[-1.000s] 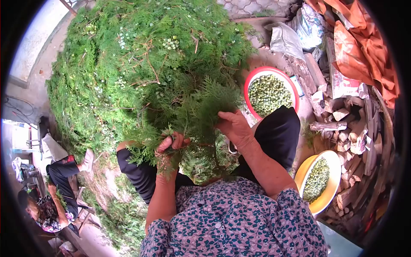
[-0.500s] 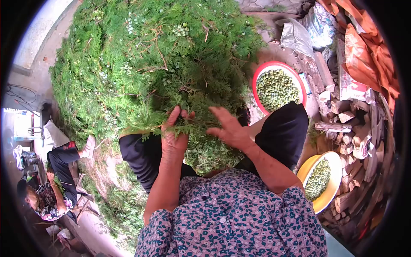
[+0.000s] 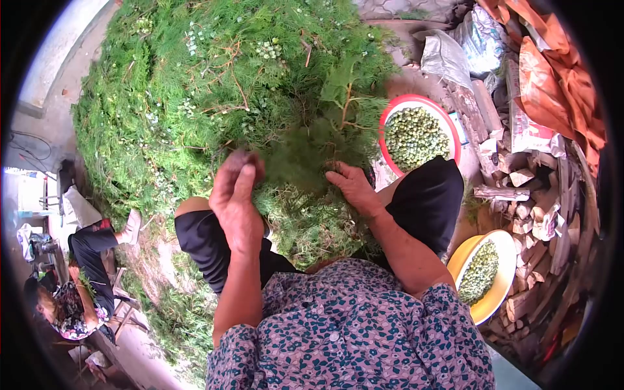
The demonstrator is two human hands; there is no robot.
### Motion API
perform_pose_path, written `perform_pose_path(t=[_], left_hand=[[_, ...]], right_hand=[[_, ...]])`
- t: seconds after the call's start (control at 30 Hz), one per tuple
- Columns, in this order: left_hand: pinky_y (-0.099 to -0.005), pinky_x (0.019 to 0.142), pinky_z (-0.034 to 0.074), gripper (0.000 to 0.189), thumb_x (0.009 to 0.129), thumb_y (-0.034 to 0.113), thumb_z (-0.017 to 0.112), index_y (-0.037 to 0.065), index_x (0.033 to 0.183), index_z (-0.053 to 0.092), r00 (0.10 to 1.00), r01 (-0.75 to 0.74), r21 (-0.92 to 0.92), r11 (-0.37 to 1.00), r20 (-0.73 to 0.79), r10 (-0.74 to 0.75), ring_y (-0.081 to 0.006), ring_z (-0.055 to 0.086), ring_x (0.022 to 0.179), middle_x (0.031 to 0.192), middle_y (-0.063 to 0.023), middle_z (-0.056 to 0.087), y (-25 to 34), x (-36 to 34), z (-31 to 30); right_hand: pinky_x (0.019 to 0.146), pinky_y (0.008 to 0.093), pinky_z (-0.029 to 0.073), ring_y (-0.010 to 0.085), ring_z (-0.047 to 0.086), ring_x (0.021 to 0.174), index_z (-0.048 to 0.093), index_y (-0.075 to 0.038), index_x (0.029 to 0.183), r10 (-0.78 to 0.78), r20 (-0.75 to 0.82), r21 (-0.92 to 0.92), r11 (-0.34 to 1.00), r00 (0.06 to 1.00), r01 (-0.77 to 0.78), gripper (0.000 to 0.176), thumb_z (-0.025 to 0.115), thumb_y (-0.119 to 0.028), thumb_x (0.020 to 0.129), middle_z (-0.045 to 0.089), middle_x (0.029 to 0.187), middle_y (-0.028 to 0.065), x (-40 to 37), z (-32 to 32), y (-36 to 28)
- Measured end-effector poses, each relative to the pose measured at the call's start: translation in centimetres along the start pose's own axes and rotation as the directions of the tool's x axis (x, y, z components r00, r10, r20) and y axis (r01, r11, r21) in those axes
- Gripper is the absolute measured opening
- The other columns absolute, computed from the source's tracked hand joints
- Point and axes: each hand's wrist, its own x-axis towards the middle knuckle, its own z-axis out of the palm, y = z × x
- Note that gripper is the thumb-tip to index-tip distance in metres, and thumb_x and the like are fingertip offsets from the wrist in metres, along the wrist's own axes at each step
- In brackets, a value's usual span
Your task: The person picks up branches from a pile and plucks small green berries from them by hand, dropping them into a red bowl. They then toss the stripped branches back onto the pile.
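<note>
My left hand (image 3: 235, 198) is over my left knee, its fingers curled and thumb pressed in; the fingertips are blurred and what they hold is hidden. My right hand (image 3: 356, 190) pinches a green branch (image 3: 302, 159), which spreads blurred between the two hands. Behind both hands rises a large heap of green foliage (image 3: 175, 84) with pale green cones and brown twigs. Beside my right knee stands a red-rimmed basin (image 3: 456, 138) of small green cones. A yellow basin (image 3: 504, 286), lower right, holds more cones.
Split firewood (image 3: 526, 305) is stacked at the right, below an orange cloth (image 3: 552, 91) and a white sack (image 3: 484, 42). At the far left, another person (image 3: 91, 260) sits with greenery in hand. Loose foliage (image 3: 185, 318) covers part of the floor.
My left hand has moved left and curled, away from the foliage it was touching. My right hand has closed from spread fingers onto a branch, which now shows blurred between the hands.
</note>
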Motion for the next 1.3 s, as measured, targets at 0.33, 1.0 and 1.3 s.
perform_pose_path(t=[0.33,1.0,1.3], left_hand=[[-0.0236,0.066,0.048,0.023,0.085,0.009,0.059,0.0,0.105,0.057,0.944,0.327,0.031,0.944,-0.066,-0.325,-0.0099,0.057,0.073,0.09,-0.0047,0.062,-6.0,-2.1,-3.0],[-0.0285,0.067,0.051,0.024,0.086,0.015,0.058,0.001,0.105,0.057,0.748,0.593,0.049,0.804,0.338,-0.572,-0.0152,0.062,0.073,0.089,-0.0073,0.063,-8.0,-5.6,0.5],[-0.0226,0.059,0.042,0.021,0.084,0.01,0.058,0.004,0.104,0.059,0.72,0.598,0.131,0.79,0.345,-0.602,-0.0091,0.056,0.069,0.087,-0.0023,0.063,-7.3,-6.0,0.2]], right_hand=[[0.077,0.0276,0.046,0.0113,0.056,0.085,0.055,0.0,0.111,0.193,0.027,0.146,0.97,0.981,-0.195,0.032,0.055,-0.022,0.089,0.061,0.097,0.0035,1.3,-0.9,0.8],[0.069,0.0347,0.05,0.0234,0.059,0.085,0.051,0.0,0.109,0.18,0.173,0.631,0.735,0.968,-0.249,0.032,0.057,-0.017,0.083,0.06,0.099,0.0139,2.2,0.4,2.5],[0.06,0.027,0.044,0.0133,0.056,0.068,0.057,-0.003,0.093,0.055,0.043,0.25,0.966,0.998,-0.064,0.019,0.058,-0.02,0.085,0.059,0.081,0.0004,1.8,1.1,2.7]])
